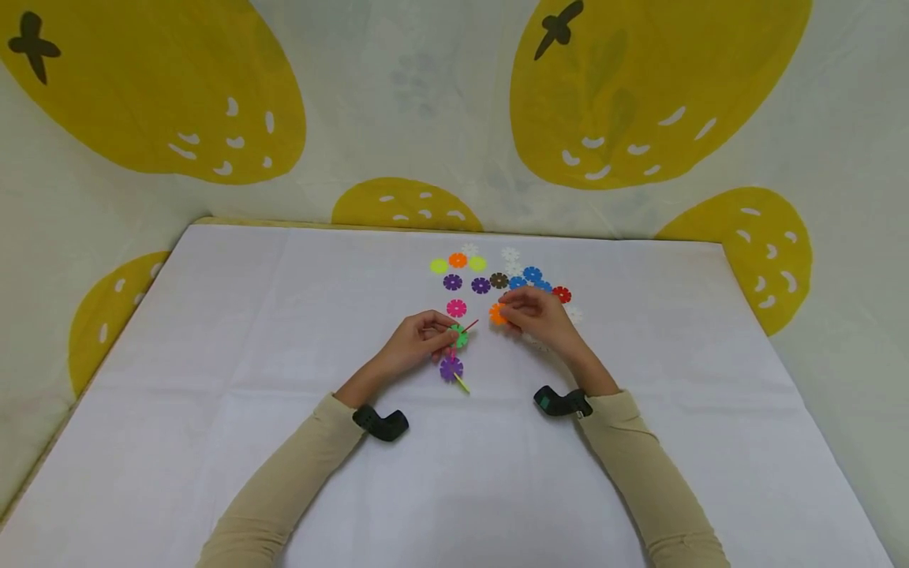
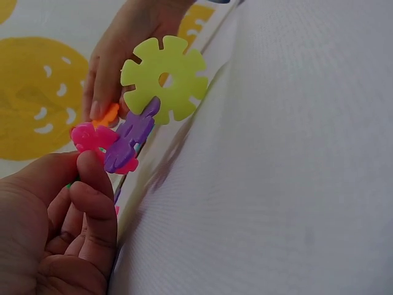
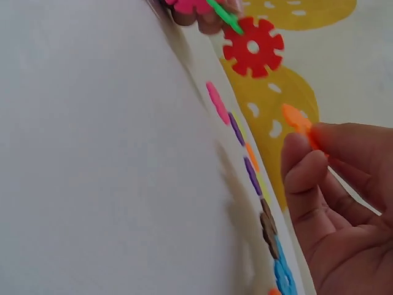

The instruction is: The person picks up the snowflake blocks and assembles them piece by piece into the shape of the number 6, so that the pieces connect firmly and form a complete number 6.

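Observation:
My left hand [image 1: 419,341] grips a joined chain of notched plastic discs above the white table. In the chain are a green disc [image 1: 461,337], a red disc [image 3: 255,62], a pink disc [image 2: 88,136], a purple disc [image 2: 134,130] and a yellow-green disc [image 2: 184,75]. Left thumb and fingertips pinch it near the green and pink pieces, partly hiding them. To the right, my right hand [image 1: 543,317] pinches a single orange disc [image 3: 296,117] between thumb and fingers. A small gap separates this orange disc from the red one.
Loose discs lie on the white table [image 1: 177,331] beyond the hands: a pink one [image 1: 457,308], a brown one [image 1: 499,281], purple, yellow, orange, white and several blue ones [image 1: 533,274]. A red disc [image 1: 562,294] lies by the right hand. A patterned cloth [image 1: 412,118] rises behind the table.

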A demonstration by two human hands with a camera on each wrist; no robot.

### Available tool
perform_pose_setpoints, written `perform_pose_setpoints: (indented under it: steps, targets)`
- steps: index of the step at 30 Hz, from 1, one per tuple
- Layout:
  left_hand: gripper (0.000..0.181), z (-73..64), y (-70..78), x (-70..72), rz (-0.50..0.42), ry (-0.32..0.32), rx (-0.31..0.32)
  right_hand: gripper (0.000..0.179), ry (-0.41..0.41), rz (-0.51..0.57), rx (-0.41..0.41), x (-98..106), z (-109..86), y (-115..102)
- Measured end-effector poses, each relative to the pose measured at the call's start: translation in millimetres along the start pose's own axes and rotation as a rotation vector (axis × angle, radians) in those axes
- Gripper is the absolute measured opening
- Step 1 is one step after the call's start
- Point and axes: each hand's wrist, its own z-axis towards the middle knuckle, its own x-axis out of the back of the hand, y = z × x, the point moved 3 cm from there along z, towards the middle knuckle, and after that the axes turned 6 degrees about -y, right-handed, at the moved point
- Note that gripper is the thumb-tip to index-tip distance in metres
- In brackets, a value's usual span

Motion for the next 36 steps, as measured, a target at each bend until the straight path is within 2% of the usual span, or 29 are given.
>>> perform_pose_setpoints:
  steps: [6,13,19,30,36]
  targets:
    - [0.024,1.3,-1.5,0.1,0.002,-0.009,0.001,0.026,-0.026,0.083,-0.029,-12,0.4,-2]
    - [0.024,2.2,-4.3,0.9,0.033,-0.016,0.012,0.027,-0.055,0.075,-0.034,-17,2.0,2]
    - [0.025,1.8,-4.0,0.0,0.052,-0.02,0.032,0.026,-0.051,0.081,-0.043,-18,1.2,1]
    - [0.026,-0.5,-1.3,-1.0,0.066,-0.032,0.027,0.026,-0.048,0.107,-0.073,-19,1.2,5]
    - [0.025,0.1,-1.7,-0.7,0.066,-0.037,0.025,0.027,-0.077,0.123,-0.037,-20,1.4,5]
